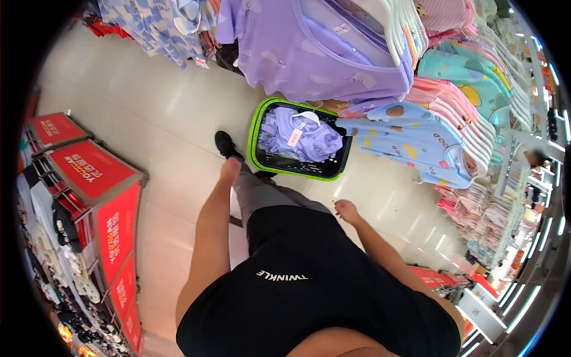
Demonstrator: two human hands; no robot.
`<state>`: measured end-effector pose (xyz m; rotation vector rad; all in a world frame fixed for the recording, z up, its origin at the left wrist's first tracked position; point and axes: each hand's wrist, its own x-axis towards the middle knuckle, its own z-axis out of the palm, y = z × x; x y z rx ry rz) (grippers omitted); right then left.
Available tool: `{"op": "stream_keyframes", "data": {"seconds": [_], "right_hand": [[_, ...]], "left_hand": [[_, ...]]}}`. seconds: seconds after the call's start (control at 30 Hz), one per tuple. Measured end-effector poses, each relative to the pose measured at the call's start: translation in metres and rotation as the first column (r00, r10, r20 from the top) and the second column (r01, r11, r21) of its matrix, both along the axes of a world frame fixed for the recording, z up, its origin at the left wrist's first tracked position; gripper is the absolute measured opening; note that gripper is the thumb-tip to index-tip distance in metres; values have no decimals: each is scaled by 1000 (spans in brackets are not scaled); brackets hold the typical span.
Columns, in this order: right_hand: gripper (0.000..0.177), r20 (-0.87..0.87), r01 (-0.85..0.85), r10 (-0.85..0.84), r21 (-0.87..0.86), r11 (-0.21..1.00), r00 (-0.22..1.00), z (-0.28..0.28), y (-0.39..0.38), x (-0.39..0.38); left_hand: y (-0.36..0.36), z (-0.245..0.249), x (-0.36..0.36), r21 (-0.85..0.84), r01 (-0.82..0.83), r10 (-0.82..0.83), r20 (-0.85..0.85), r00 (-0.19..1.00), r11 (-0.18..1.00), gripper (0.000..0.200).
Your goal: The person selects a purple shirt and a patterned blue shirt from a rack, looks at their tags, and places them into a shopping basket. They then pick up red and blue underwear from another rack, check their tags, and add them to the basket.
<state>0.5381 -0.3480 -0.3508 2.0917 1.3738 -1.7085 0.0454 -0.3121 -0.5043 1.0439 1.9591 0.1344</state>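
Note:
A black basket with a green rim (pixel 254 135) stands on the floor in front of my feet. Inside it lies a purple garment (pixel 309 143) with a white hanger and a pink tag. My left hand (pixel 231 170) hangs beside my leg, near the basket's lower left corner; its fingers are too small and foreshortened to read. On the other side, my right hand (pixel 346 210) is below the basket with its fingers curled in, touching nothing that I can see.
Purple tops (pixel 333 71) and light blue garments (pixel 410 140) hang on white hangers beyond and right of the basket. Red-fronted display bins (pixel 95 169) with clothes stand at the left. Tiled floor (pixel 160 113) runs between.

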Motion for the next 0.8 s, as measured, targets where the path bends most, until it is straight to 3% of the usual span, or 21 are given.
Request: {"op": "stream_keyframes", "data": {"seconds": [0.07, 0.1, 0.17, 0.23, 0.27, 0.33, 0.5, 0.7, 0.8], "right_hand": [[25, 30, 89, -87, -64, 994, 996, 14, -14, 19], [25, 63, 147, -141, -102, 984, 988, 20, -21, 26], [27, 129, 224, -199, -221, 949, 971, 37, -25, 35], [27, 168, 281, -244, -249, 927, 955, 49, -24, 33], [27, 172, 281, -243, -251, 926, 955, 50, -23, 30], [27, 193, 311, -270, -235, 921, 943, 54, -18, 20], [28, 69, 342, -335, -207, 917, 940, 58, 5, -29], [30, -82, 308, -322, -151, 939, 943, 55, 28, -73], [30, -96, 314, -328, -136, 940, 940, 56, 34, -83]], "left_hand": [[23, -22, 8, 16, 53, -52, -63, 997, 998, 25], [29, -19, 7, 166, 265, -254, -83, 964, 950, 25], [49, -33, 20, 125, 22, -17, -40, 999, 992, 25], [64, -42, 21, 118, 214, -211, -36, 977, 970, 26], [66, -39, 24, 116, 213, -210, -33, 977, 970, 26], [74, -37, 34, 91, -48, 41, 76, 996, 995, 29], [74, -32, 24, 32, -66, 61, 120, 991, 997, 30], [87, 1, -27, 126, -263, 246, 140, 959, 957, 34], [103, 27, -64, 96, -345, 332, 132, 934, 934, 34]]}}
